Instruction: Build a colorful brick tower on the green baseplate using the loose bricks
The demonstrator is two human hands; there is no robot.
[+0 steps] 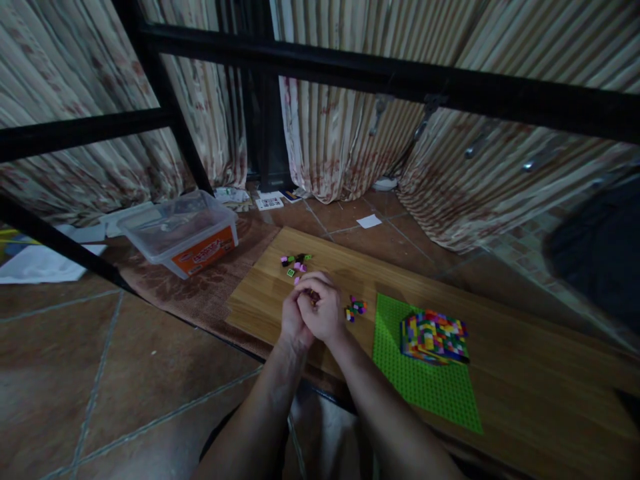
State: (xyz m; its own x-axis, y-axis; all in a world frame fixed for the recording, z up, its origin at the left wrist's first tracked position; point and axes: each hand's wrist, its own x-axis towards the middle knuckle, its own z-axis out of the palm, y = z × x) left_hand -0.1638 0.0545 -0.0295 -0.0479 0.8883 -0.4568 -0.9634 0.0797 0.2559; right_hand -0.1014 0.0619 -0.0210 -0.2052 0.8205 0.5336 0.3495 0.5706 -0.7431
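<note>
My left hand (293, 320) and my right hand (327, 308) are cupped together above the wooden board, fingers curled and touching. Between them shows a cluster of small reddish-brown toy bricks (313, 297), mostly hidden by the fingers. Just beyond my hands lie several loose pink, black and green bricks (299, 267). To the right of my right hand sits a small pile of mixed-colour bricks (356, 307). Farther right, a block built of multicoloured bricks (434, 337) stands on a green studded baseplate (400, 380).
A clear plastic tub (180, 233) with an orange label stands on a brown cloth (150, 293) at the left. Behind the wooden board (345, 260), papers (369, 221) lie on the tiled floor. Black metal bars (320, 57) cross in front of striped curtains (340, 140).
</note>
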